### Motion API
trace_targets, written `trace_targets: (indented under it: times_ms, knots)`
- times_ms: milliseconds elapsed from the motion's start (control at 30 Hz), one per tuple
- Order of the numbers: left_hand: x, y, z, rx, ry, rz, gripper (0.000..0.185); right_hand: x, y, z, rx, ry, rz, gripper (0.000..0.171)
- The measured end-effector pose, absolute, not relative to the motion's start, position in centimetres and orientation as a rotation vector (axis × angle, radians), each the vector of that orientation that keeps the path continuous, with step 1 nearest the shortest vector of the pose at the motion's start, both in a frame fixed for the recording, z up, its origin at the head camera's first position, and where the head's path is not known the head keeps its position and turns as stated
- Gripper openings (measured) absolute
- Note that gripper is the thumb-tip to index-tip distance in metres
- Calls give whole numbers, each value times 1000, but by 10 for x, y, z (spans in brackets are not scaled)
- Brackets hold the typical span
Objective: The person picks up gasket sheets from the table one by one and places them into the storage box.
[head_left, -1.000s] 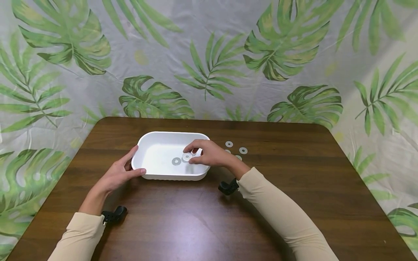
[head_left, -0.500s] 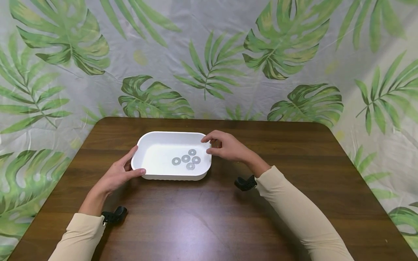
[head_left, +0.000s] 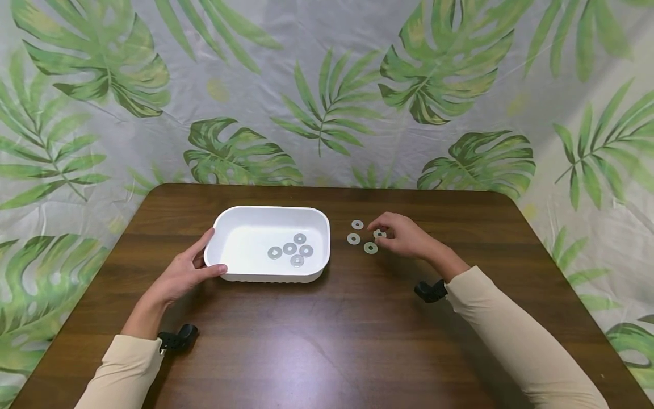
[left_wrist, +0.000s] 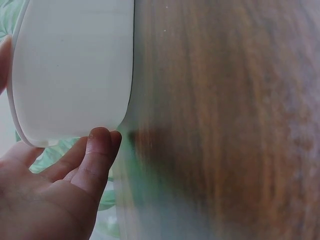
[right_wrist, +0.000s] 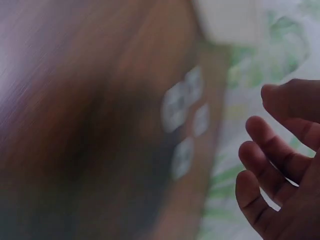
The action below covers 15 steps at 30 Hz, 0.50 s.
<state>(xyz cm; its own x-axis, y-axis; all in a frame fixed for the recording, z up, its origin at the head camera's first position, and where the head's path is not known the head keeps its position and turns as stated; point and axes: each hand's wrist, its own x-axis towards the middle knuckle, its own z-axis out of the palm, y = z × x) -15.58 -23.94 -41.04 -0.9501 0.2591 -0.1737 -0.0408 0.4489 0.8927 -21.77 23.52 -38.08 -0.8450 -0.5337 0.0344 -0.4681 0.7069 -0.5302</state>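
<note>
A white plastic tray stands on the wooden table, with several flat metal washers lying inside toward its right half. My left hand grips the tray's left end, thumb on the front corner of the rim. In the left wrist view, fingertips touch the tray's outer wall. Over loose washers to the right of the tray hovers my right hand, fingers loosely bent and holding nothing. It partly covers one washer. The right wrist view shows the washers blurred, apart from the fingers.
The brown table reaches back to a leaf-patterned cloth. A black strap with a camera is on the left wrist, and another wrist camera is on the right.
My right hand let a washer go in the tray, then moved out over the rim and rightward to the loose washers. The left hand stayed on the tray.
</note>
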Motion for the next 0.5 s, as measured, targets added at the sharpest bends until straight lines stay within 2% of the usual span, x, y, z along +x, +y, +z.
trace_targets:
  times_ms: [233,500]
  knots:
    - [-156,-240,-412,203,2419,1499,98,-230,263,-408,-587,2848,-778,30]
    - [-156,-240,-411,191,2415,1509,97,-238,263,-409,-582,2852,-764,29]
